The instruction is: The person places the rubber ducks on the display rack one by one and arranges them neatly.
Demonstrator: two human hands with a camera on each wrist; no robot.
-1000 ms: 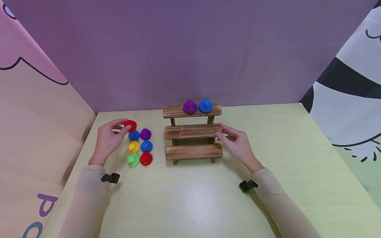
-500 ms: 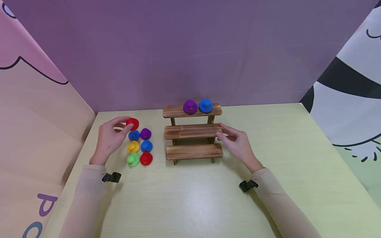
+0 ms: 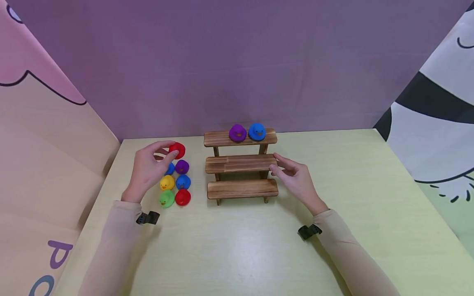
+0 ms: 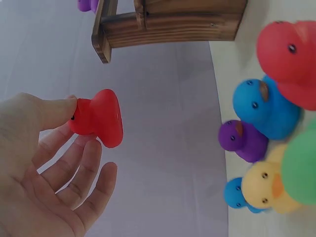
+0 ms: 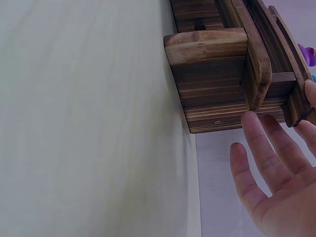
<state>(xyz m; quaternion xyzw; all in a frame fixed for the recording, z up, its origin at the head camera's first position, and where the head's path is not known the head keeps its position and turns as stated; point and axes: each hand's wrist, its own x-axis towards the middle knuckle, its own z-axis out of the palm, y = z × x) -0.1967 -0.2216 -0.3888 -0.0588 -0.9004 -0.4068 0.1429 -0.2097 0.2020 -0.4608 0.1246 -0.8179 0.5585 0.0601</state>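
Near back edge of tabletop (image 3: 237, 246): left hand (image 3: 149, 166) pinches red duck (image 3: 179, 151), right hand (image 3: 297, 176) grips stand (image 3: 242, 189); likely carrying step, needing steady shelfward move.

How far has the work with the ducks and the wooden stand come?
Seemingly done: a purple duck and a blue duck on the top shelf. In hand: a red duck, pinched by the left hand, while the right hand holds the wooden stand. Probably left: six ducks on the table.
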